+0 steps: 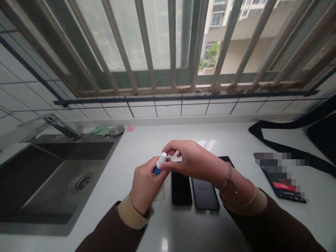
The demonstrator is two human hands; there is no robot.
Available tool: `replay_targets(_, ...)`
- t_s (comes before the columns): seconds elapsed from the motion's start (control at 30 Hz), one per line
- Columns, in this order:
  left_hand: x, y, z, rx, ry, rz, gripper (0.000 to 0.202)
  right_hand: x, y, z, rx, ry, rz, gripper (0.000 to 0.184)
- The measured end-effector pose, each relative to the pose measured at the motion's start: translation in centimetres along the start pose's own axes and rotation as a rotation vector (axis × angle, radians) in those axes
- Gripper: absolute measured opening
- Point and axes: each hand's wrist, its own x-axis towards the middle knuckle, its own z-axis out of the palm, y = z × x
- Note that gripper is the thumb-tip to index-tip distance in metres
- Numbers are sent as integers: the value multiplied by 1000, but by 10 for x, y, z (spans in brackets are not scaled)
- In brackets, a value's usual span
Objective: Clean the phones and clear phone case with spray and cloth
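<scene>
Along the white countertop (236, 140) beside a steel sink (44, 182), both hands are working close together: the left hand (145, 183) is clamping a small white bottle (159, 164) upright, and the right hand (194, 162) is pinching its top, directly above two black phones (182, 187).

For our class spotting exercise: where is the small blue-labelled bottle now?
In the head view, the bottle is held in the left hand, with the right hand at its cap, beside the steel sink.
</scene>
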Motion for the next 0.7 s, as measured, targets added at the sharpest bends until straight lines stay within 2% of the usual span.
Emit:
replay_targets(0.07, 1, -2, 1, -21, -42, 10, 22, -1, -5, 3, -1, -9, 20, 14)
replay_targets(0.17, 2, -4, 3, -183, -159, -10, 30, -2, -2, -5, 83, -28, 43, 7)
replay_targets(0.33, 3, -2, 2, -406, -339, 37, 51, -4, 7, -25, 288, -72, 22, 18)
replay_targets(0.43, 1, -1, 6, -475, -357, -24, 55, -4, 11, -24, 371, -67, 42, 30)
replay_targets(0.53, -1, -3, 12, -550, -331, -113, 55, -3, 15, -13, 426, -26, 30, 45)
replay_targets(0.7, -5, -6, 19, -715, -318, -204, 58, 0, 17, 0, 517, -75, -4, 44)
